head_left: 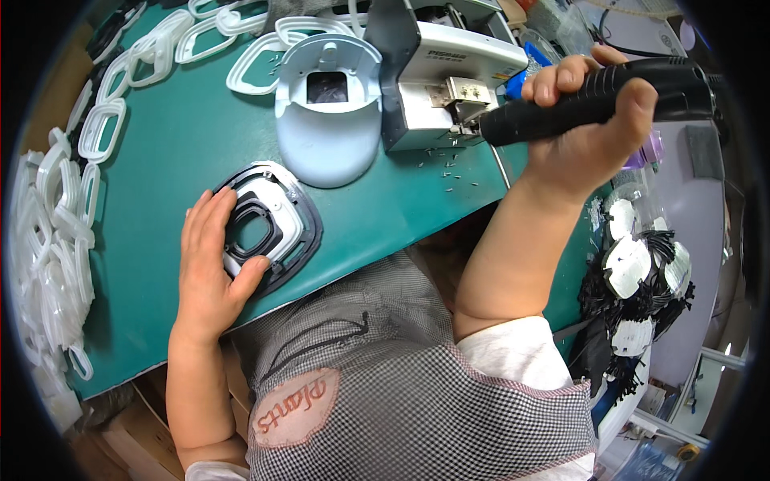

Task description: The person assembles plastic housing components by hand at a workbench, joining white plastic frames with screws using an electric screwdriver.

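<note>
My left hand [210, 268] grips the near left rim of a rounded plastic frame [282, 220], white inside a black border, lying on the green mat. Its fingers rest along the far edge and its thumb presses the near side. Raised at the right, my right hand [589, 108] is wrapped round a black electric screwdriver [553, 112]. The driver's tip meets the outlet of a white and grey screw feeder [453, 92]; whether a screw is on it, I cannot tell. Between the two hands stands a pale blue-grey plastic housing [330, 144] with a square opening.
Loose small screws [451, 175] are scattered before the feeder. White plastic rings [103, 130] line the far left of the green mat [152, 216], with a heap of translucent parts [52, 248] at the left edge. White discs with black wires [630, 266] lie at the right.
</note>
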Action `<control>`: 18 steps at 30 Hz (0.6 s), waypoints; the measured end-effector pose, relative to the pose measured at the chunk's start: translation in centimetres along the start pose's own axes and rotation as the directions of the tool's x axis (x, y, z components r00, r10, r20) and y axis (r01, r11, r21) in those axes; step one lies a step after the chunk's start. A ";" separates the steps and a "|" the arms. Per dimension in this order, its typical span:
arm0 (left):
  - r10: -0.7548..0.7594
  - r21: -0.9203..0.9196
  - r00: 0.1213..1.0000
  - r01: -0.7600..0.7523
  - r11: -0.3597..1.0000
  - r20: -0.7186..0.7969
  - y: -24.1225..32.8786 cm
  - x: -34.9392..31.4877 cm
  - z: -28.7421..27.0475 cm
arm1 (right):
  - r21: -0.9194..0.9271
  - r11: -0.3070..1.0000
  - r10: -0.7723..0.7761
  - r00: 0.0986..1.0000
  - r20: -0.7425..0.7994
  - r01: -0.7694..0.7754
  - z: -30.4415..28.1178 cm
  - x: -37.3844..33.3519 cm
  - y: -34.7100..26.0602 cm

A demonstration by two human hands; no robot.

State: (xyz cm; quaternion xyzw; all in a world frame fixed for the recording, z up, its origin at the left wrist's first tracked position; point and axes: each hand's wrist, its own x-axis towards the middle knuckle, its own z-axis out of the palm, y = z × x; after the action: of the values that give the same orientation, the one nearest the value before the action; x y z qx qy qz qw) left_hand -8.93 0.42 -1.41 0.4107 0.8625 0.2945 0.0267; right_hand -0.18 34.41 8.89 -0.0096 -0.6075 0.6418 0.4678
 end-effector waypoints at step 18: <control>-0.040 -0.021 0.999 0.040 0.999 0.005 -1.0 -0.4 0.2 | 0.222 0.971 -0.005 0.918 0.396 -0.090 13.0 -7.6 3.3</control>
State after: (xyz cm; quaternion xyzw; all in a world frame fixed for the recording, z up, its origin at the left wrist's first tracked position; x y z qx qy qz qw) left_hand -9.31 -0.23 -2.12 0.3938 0.8673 0.3019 0.0388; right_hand -5.37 20.34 5.46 0.1616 -0.6083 0.7082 0.3198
